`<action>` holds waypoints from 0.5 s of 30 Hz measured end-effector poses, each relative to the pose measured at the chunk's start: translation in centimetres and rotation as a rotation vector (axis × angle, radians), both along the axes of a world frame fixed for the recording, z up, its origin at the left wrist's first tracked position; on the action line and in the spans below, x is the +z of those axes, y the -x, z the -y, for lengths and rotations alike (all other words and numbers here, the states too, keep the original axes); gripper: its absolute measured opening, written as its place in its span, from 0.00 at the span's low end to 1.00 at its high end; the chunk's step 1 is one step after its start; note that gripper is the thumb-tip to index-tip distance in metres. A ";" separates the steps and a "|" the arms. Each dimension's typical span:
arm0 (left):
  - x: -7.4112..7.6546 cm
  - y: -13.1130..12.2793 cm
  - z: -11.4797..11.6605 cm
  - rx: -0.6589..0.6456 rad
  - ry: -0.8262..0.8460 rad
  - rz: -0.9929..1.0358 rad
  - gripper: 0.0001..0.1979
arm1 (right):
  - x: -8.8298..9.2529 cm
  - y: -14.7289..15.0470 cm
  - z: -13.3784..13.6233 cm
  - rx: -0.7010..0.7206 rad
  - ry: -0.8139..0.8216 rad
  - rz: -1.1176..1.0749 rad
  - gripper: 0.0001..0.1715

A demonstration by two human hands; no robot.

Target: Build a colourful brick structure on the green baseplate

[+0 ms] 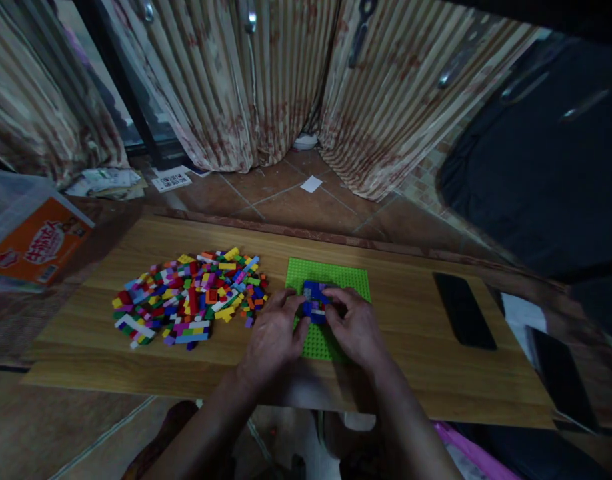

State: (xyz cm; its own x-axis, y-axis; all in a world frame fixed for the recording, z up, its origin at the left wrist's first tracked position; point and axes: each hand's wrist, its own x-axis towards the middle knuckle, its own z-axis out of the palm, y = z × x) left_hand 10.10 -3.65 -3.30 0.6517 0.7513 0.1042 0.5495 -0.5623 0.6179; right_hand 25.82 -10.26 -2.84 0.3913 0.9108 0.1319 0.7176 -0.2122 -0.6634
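Note:
A small block build [315, 313], mostly dark blue with a few lighter pieces in its middle, stands on the green studded baseplate [336, 270]. My left hand [276, 333] is closed at its left side, thumb and fingertips pressed to the edge. From the right, my right hand [357, 325] pinches the build's other side with bent fingers. Whether either hand also holds a loose brick cannot be made out. Left of the baseplate spreads a heap of toy building bricks [191, 300] in many colours.
The wooden board [406, 380] carries all of this. A black phone-like slab [465, 310] lies at its right, with another dark slab [561, 377] beyond the edge. A clear box with an orange label [41, 240] stands at far left. Striped curtains [226, 87] hang behind.

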 end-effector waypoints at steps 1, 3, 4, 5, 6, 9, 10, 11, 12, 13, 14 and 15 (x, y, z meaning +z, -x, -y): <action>0.0 0.0 0.0 0.002 0.004 -0.004 0.16 | -0.1 0.0 0.0 0.005 0.005 0.024 0.17; 0.1 0.0 0.0 0.007 0.013 -0.011 0.16 | -0.3 0.0 0.0 0.019 0.018 0.068 0.17; 0.2 0.1 0.1 0.007 0.017 -0.013 0.16 | -0.5 0.0 0.0 0.026 0.024 0.086 0.17; 0.2 0.1 0.1 0.006 0.020 -0.012 0.16 | -0.6 0.0 0.0 0.031 0.029 0.100 0.17; 0.3 0.1 0.2 0.006 0.021 -0.009 0.16 | -0.6 0.0 0.0 0.036 0.037 0.112 0.17; 0.4 0.3 0.4 0.014 0.025 0.003 0.16 | -0.7 0.0 0.0 0.050 0.063 0.138 0.16; 0.5 0.3 0.4 0.018 0.026 0.008 0.15 | -0.7 0.1 0.0 0.048 0.072 0.146 0.15; 0.5 0.3 0.5 0.023 0.028 0.014 0.15 | -0.6 0.1 0.0 0.044 0.082 0.151 0.15; 0.6 0.4 0.5 0.028 0.032 0.020 0.15 | -0.6 0.1 0.0 0.035 0.091 0.151 0.15; 0.7 0.4 0.5 0.031 0.036 0.028 0.15 | -0.6 0.1 0.0 0.027 0.100 0.146 0.14; 0.7 0.4 0.5 0.035 0.040 0.037 0.15 | -0.5 0.0 0.0 0.019 0.110 0.136 0.14; 0.8 0.4 0.6 0.038 0.046 0.047 0.15 | -0.4 0.0 0.1 0.015 0.119 0.124 0.14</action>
